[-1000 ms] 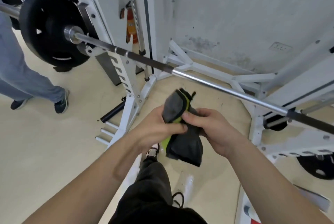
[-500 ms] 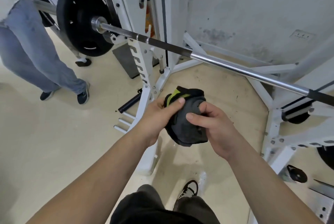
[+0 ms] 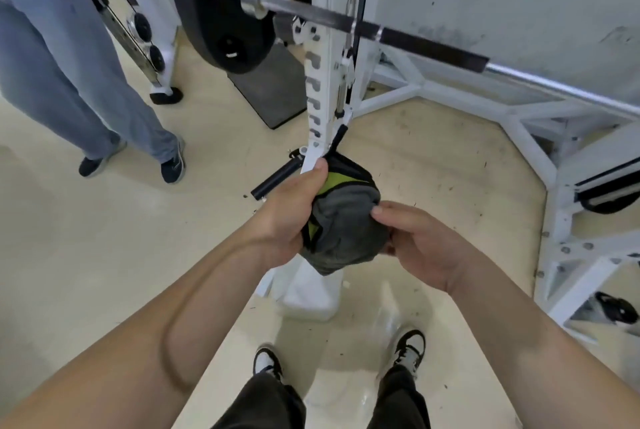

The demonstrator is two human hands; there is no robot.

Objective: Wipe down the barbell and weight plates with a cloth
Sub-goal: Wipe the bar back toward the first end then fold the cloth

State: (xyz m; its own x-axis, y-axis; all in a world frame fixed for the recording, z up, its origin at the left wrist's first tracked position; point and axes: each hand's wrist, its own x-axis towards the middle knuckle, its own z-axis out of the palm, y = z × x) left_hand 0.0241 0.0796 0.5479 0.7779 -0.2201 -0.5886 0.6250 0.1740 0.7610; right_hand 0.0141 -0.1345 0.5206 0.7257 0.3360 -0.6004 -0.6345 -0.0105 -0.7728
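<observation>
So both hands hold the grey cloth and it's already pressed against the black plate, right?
No. The head view shows the left hand and right hand holding the cloth, but it is held apart from the plate, not touching it.

The white notched steel upright (image 3: 323,89) of the rack stands straight ahead of the left hand (image 3: 291,217) and right hand (image 3: 422,245). They hold a bundled grey-and-lime cloth (image 3: 346,227) in front of its lower part, so it blocks a straight forward reach. Left of the upright, a round black weight plate (image 3: 207,6) fills the upper space, with open air beneath it down to a dark grey floor slab (image 3: 273,89). Further left stands a person in blue jeans (image 3: 69,75) (legs only in view). Right of the upright, the long chrome-and-black barbell (image 3: 433,44) slants away. There is free room under it over the beige floor (image 3: 433,158), closed off behind by white frame braces (image 3: 467,96). A short black tube (image 3: 273,179) lies on the floor left of the upright's foot.
</observation>
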